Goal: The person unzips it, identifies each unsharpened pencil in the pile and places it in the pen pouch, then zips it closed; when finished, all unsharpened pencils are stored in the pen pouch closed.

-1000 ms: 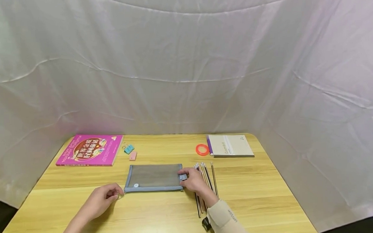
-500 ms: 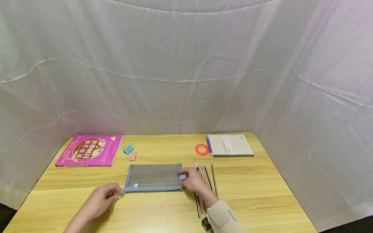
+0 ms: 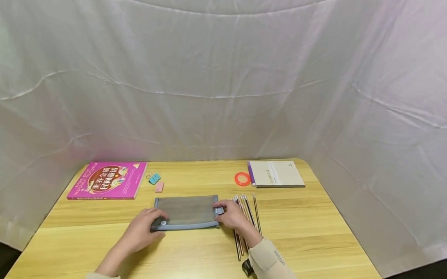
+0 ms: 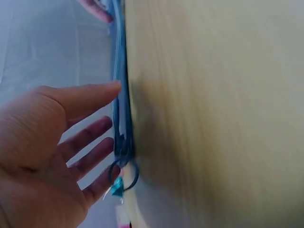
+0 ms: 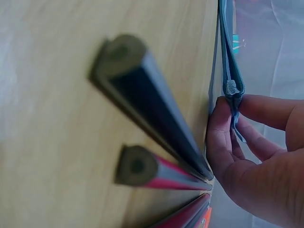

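A grey-blue mesh zipper pouch (image 3: 189, 210) lies flat in the middle of the table, its zipped edge facing the person. My right hand (image 3: 231, 216) pinches the pouch's right end by the small fabric tab (image 3: 219, 211); the right wrist view shows thumb and finger at the zipper's end. Over the left end of the pouch, my left hand (image 3: 141, 228) spreads its thumb and fingers apart around the corner. In the left wrist view, those fingers look relaxed, and a zipper-pull ring (image 4: 137, 176) hangs at the pouch's end beside them.
Several pencils (image 3: 237, 248) lie under and beside the right forearm. Behind the pouch are a pink book (image 3: 136, 179), a teal binder clip (image 3: 155, 179), a pink eraser (image 3: 159, 187), a red tape roll (image 3: 237, 179) and a notebook (image 3: 284, 174). A pale curtain (image 3: 222, 94) surrounds the table (image 3: 198, 259).
My left hand has let go of the ring at the pouch's left corner and moved right, over the pouch's left end. The right hand stays where it was, still pinching the tab.
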The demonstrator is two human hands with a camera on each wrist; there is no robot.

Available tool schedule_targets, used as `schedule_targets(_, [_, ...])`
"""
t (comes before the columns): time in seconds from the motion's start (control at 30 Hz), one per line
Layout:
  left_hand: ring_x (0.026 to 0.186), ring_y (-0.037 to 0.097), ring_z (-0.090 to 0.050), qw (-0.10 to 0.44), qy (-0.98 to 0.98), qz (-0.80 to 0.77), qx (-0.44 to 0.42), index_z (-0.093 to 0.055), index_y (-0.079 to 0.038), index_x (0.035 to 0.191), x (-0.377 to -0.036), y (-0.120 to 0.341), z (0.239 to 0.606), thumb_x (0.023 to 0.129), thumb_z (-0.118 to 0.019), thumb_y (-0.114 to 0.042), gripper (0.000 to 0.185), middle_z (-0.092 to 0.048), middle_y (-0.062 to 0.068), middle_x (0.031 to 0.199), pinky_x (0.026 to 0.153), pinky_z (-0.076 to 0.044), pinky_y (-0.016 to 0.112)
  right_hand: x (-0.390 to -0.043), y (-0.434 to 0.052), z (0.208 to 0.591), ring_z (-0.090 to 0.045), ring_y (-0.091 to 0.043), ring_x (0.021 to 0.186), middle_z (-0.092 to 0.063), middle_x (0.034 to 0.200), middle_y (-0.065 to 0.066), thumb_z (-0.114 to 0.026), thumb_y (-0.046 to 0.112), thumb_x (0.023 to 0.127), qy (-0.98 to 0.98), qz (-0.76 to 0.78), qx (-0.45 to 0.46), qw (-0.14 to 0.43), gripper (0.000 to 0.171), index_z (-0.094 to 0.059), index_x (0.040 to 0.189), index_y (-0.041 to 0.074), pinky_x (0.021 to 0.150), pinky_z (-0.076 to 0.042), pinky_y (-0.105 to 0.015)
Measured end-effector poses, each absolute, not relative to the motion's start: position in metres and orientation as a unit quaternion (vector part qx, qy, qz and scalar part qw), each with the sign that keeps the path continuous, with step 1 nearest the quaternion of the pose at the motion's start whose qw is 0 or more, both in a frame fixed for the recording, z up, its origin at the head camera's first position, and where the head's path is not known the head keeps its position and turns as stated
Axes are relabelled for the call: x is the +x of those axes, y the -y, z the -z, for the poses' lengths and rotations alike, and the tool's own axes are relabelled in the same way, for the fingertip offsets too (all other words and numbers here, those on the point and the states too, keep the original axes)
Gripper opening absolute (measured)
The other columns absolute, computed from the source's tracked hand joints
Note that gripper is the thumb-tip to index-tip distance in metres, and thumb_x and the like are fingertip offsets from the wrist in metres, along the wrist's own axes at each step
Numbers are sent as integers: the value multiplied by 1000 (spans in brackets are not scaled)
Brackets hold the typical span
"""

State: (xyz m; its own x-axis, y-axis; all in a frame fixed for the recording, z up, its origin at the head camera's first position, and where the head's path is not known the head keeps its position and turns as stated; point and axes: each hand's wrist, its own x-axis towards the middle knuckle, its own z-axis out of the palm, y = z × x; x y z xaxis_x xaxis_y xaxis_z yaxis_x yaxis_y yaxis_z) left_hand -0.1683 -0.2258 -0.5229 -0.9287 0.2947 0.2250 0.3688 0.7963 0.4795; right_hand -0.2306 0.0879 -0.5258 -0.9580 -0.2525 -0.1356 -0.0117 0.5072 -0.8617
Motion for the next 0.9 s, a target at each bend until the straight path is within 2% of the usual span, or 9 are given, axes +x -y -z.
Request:
schedule_targets(0.23, [111,33,-66,56,954,243,-169,-74,-21,111,-176,218,529,82,-88,-18,33,-72,-1,115,96,-50,61,-232,-87,527,-61,-28,105,-63,130,-23,-73,-11,85,-844,512,-81,140,43,-68,127,-2,77,-57,-32])
schedule_targets(0.43, [93,17,-66,51,955,242,-166,-76,-21,105,-183,215,527,88,-82,-18,19,-72,-5,103,85,-55,45,-234,-91,525,-62,-28,103,-65,124,-23,-74,-9,86,-844,511,-74,145,42,-69,127,0,77,-56,-32])
schedule_targets(0.57, [81,6,-59,42,954,244,-170,-77,-21,102,-186,216,527,91,-79,-17,12,-68,-9,94,74,-51,32,-235,-91,525,-60,-28,106,-64,126,-23,-75,-8,85,-848,507,-73,137,41,-70,125,1,80,-55,-32])
schedule_targets(0.73, [77,2,-56,28,952,233,-197,-74,-21,98,-189,217,526,95,-75,-14,7,-65,-13,88,69,-50,29,-235,-90,525,-61,-26,102,-64,123,-23,-74,-10,84,-841,516,-76,144,43,-69,126,0,79,-56,-32])
schedule_targets(0.9, [64,2,-43,-13,942,239,-234,-62,-21,88,-192,214,527,102,-65,-14,16,-51,-13,73,62,-39,25,-236,-89,525,-60,-23,96,-65,120,-21,-71,-9,87,-832,527,-86,152,43,-67,129,0,73,-54,-29])
